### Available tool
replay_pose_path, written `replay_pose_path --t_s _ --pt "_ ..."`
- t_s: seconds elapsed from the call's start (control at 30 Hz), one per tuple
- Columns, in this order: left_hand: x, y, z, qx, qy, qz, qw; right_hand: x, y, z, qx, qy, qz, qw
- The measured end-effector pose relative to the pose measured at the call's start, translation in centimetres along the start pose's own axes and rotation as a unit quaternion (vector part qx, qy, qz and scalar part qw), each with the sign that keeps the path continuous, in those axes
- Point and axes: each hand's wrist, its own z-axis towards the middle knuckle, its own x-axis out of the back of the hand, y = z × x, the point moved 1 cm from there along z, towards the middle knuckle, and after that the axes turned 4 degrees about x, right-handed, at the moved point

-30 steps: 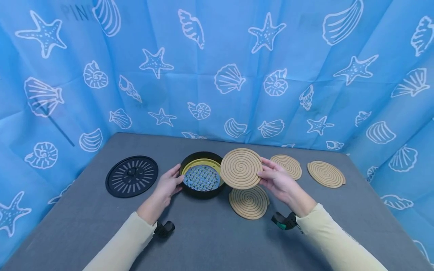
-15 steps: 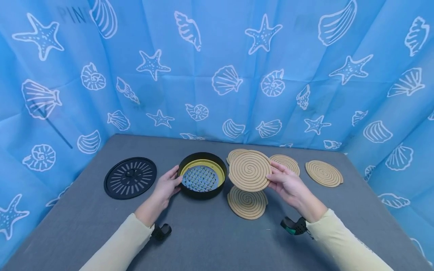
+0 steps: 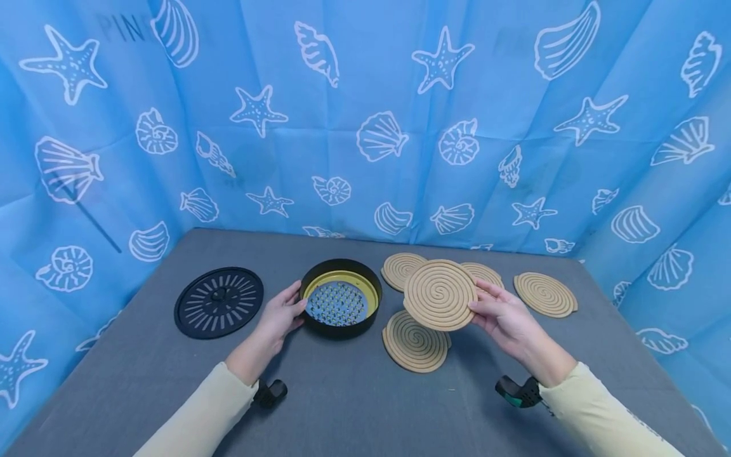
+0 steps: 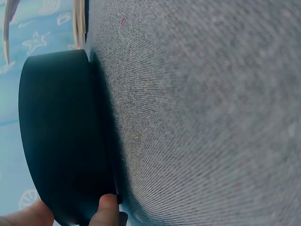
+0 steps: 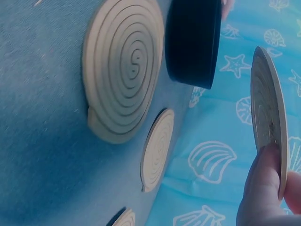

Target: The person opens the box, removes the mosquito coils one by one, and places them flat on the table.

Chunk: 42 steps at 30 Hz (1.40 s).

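Note:
In the head view my right hand pinches a tan mosquito coil at its right edge, holding it raised and tilted above the table. In the right wrist view this coil shows nearly edge-on between thumb and fingers. My left hand grips the left side of a round black mosquito coil holder, whose inside has a yellow ring and a perforated blue-grey base. The left wrist view shows the holder's dark outer wall on the table. Below the held coil lies another coil, partly overlapped.
Further coils lie behind: one coil right of the holder, one partly hidden by the held coil and right hand, one farther right. A black slotted lid lies at left on the grey table. A blue curtain hangs behind.
My right hand has moved right and slightly down with the held coil, away from the holder, uncovering the coil behind it. The left hand stays on the holder.

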Motion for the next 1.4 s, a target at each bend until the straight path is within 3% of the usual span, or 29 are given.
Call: replay_pose_path --t_s 0.47,1.03,1.4 --pt "0.1 0.0 -0.1 0.000 0.001 -0.001 1.0000 2.0 0.2 -0.9 -0.012 0.011 -0.049 0.9987" --pt "0.1 0.2 0.0 0.012 -0.002 0.002 0.9999 6.1 1.2 -2.1 -0.013 0.006 -0.071 0.9974" --pt "0.0 0.2 -0.1 0.011 -0.001 0.006 0.9999 8.3 1.9 -2.9 -0.055 0.046 -0.072 0.9948"
